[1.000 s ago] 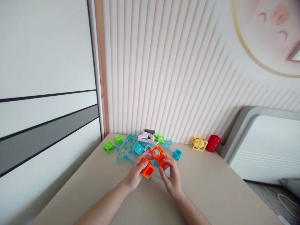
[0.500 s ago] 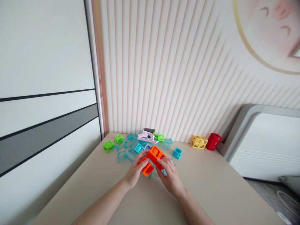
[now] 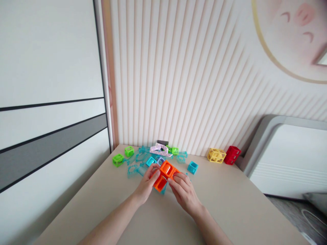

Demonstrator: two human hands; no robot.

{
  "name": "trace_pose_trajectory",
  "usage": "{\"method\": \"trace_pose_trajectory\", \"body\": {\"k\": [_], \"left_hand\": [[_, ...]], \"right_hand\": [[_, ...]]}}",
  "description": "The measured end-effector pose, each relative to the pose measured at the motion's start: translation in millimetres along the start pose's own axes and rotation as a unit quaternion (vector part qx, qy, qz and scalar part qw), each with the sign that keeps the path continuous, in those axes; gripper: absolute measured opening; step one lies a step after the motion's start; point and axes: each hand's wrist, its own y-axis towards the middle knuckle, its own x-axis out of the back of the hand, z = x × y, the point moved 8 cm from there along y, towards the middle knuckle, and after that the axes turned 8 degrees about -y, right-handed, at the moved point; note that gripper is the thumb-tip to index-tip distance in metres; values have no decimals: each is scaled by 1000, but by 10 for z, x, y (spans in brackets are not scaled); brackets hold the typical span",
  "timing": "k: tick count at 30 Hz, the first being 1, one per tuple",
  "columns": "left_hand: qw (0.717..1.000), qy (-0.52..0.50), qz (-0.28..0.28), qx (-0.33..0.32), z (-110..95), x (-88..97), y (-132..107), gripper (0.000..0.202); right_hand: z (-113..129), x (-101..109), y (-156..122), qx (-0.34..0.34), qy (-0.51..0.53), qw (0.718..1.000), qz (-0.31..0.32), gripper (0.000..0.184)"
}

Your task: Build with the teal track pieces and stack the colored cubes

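Observation:
Several orange hollow cube blocks (image 3: 167,169) are held between my two hands above the tabletop. My left hand (image 3: 147,182) is closed on the lower left block (image 3: 160,183), thumb on its upper side. Fingers of my right hand (image 3: 184,190) wrap over the right end of the upper orange pair, hiding part of it. The lower block touches or nearly touches the pair; whether they are joined I cannot tell. Just behind the hands lie a blue cube block (image 3: 151,161) and a purple block (image 3: 160,160).
Translucent teal track pieces (image 3: 138,169) spread behind the hands, with a pale pink piece (image 3: 160,149) on top. Green cubes (image 3: 118,160) stand at left, a blue cube (image 3: 192,167) at right. Yellow blocks (image 3: 216,155) and red blocks (image 3: 232,155) stand by the ribbed wall (image 3: 176,75).
The upper orange pair has turned and come against the lower block, closing the gap between them. My right hand has shifted its fingers over the pair's right end.

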Motion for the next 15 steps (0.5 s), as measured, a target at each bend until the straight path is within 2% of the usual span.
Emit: {"method": "trace_pose_trajectory", "body": {"k": [8,15], "left_hand": [[1000,-12,23,3,-65,-18,2,30],[1000,10,9,3,-94,-17,5,33]], "right_hand": [[-4,-1,-28,-18,11,1000,-17,48],[-80,-93,-100,-62,49,997,-22,48]]}}
